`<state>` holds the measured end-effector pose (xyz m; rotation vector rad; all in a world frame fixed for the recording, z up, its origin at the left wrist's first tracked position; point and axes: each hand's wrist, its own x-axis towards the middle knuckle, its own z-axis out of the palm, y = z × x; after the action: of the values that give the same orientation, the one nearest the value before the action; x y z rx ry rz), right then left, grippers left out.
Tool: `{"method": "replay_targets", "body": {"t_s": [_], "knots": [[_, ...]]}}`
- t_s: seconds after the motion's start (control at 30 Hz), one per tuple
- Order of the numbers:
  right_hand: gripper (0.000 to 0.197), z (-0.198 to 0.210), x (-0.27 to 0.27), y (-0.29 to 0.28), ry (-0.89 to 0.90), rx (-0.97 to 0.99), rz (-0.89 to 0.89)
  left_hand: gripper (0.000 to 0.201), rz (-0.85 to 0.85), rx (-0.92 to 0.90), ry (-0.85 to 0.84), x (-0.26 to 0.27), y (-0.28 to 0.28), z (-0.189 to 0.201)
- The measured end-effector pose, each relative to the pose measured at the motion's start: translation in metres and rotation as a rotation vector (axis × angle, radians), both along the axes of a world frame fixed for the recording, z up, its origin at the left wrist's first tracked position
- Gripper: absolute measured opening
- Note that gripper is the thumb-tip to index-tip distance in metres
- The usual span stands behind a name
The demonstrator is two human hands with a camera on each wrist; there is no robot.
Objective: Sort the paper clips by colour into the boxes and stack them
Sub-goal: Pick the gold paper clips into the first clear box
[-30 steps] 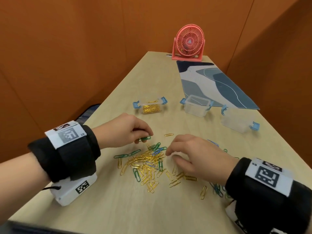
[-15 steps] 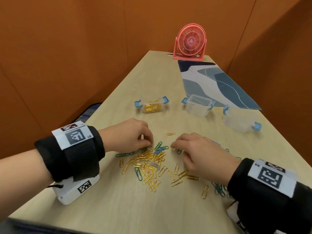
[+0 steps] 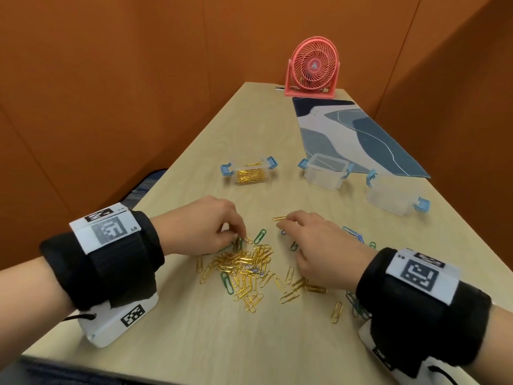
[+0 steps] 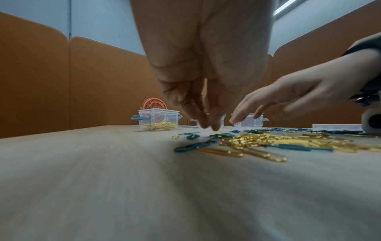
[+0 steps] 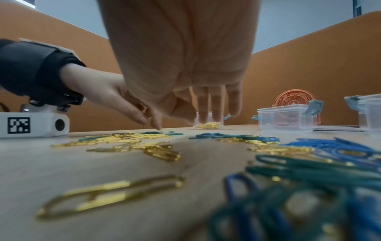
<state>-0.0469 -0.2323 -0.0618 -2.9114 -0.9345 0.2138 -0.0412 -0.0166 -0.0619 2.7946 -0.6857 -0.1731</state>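
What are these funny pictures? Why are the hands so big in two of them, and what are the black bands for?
A person is sorting paper clips. The black bands strap a small camera under each wrist, and a third camera sits on the head. The head picture looks down at the table. The two wrist pictures look along the hands from very close, so they seem huge.

On the table lies a pile of clips: gold, green and blue. Behind it stand three clear boxes. The left box already has gold clips in it. Farther back are a mat and a pink fan.

The left hand pinches at clips at the pile's edge. The right hand reaches down beside it; whether it holds a clip is hidden.
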Motion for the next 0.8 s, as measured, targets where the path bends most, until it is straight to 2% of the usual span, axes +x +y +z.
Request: {"method": "replay_targets", "body": {"t_s": [0.07, 0.17, 0.3, 0.47, 0.6, 0.7, 0.8], "knots": [[0.054, 0.002, -0.002, 0.002, 0.015, 0.038, 0.062, 0.032, 0.019, 0.047, 0.005, 0.002, -0.002, -0.002], [0.053, 0.003, -0.003, 0.004, 0.059, 0.026, 0.133, 0.037, -0.03, 0.002, 0.036, -0.003, -0.005, -0.003], [0.052, 0.002, -0.003, 0.003, 0.059, 0.056, 0.124, 0.026, 0.057, -0.046, -0.108, -0.006, 0.001, -0.001], [0.06, 0.004, 0.0, 0.008, 0.086, 0.012, 0.145, 0.036, 0.042, 0.042, -0.011, -0.005, 0.0, -0.002], [0.058, 0.004, 0.005, 0.014, 0.085, -0.023, 0.11, 0.039, 0.062, -0.071, -0.121, -0.006, 0.002, 0.0], [0.053, 0.002, 0.009, 0.01, 0.054, -0.039, 0.033, 0.039, -0.05, -0.098, -0.051, -0.013, 0.002, -0.001], [0.047, 0.002, 0.005, 0.004, 0.069, 0.052, 0.049, 0.032, -0.059, -0.039, -0.004, -0.014, 0.001, -0.004]]}}
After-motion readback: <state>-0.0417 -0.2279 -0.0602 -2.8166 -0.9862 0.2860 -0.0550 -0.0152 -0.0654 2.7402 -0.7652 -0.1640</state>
